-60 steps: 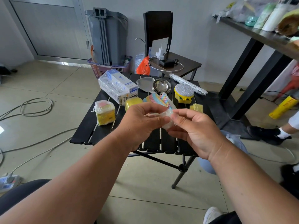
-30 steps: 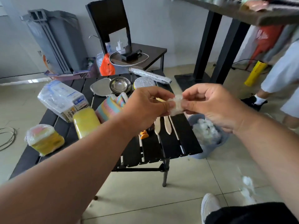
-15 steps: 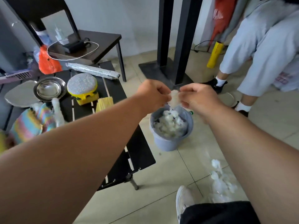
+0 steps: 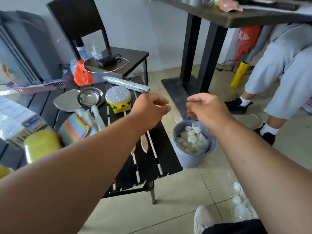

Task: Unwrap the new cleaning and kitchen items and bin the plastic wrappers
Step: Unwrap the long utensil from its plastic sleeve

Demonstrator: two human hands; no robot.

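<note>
My left hand (image 4: pixel 150 110) and my right hand (image 4: pixel 207 108) hover apart, fingers loosely curled, and I see nothing held in either. Just below my right hand stands a grey-blue bin (image 4: pixel 192 159) on the floor, filled with crumpled clear plastic wrappers (image 4: pixel 190 139). A small white piece (image 4: pixel 178 119) shows between the hands near the bin's far rim. On the black slatted table (image 4: pixel 152 162) lie a silver-topped yellow scrubber (image 4: pixel 118 98), a foil-wrapped roll (image 4: pixel 125 84), a wrapped rainbow cloth (image 4: pixel 76 127), a yellow sponge (image 4: pixel 40 144) and wooden spoons (image 4: pixel 144 144).
A steel bowl (image 4: pixel 90 97) and a metal plate (image 4: pixel 67 102) sit at the table's back. A wrapped box (image 4: pixel 15 122) is at the left. Loose wrappers (image 4: pixel 239 203) lie on the floor by my shoe (image 4: pixel 202 218). A seated person's legs (image 4: pixel 287 73) are at right.
Half a second ago both hands pinched a clear wrapper together over the bin. Now they have parted and the wrapper is no longer between them.
</note>
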